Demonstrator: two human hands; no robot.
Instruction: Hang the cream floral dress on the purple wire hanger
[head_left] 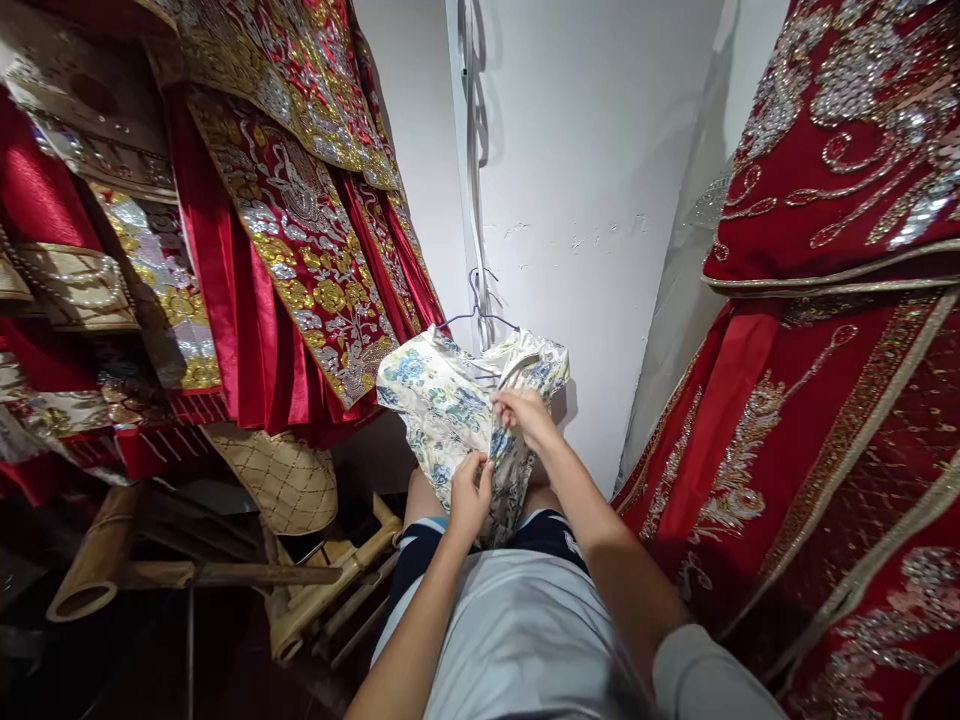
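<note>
A white garment with blue and yellow flowers point(442, 400) hangs on a thin dark purple hanger point(475, 312) in front of me. Its lower part reaches down to my lap. My right hand point(523, 412) pinches the front edge of the garment below the neckline. Lower down and a little to the left, my left hand point(471, 488) has its fingers closed on the same front edge. Any small fastener between my fingers is too small to make out.
Red embroidered costumes point(300, 230) hang at the left and another sequinned red costume point(817, 400) stands close on the right. Bamboo furniture point(300, 590) is at the lower left. A white wall point(570, 170) with a narrow vertical strip point(472, 150) rises behind the hanger.
</note>
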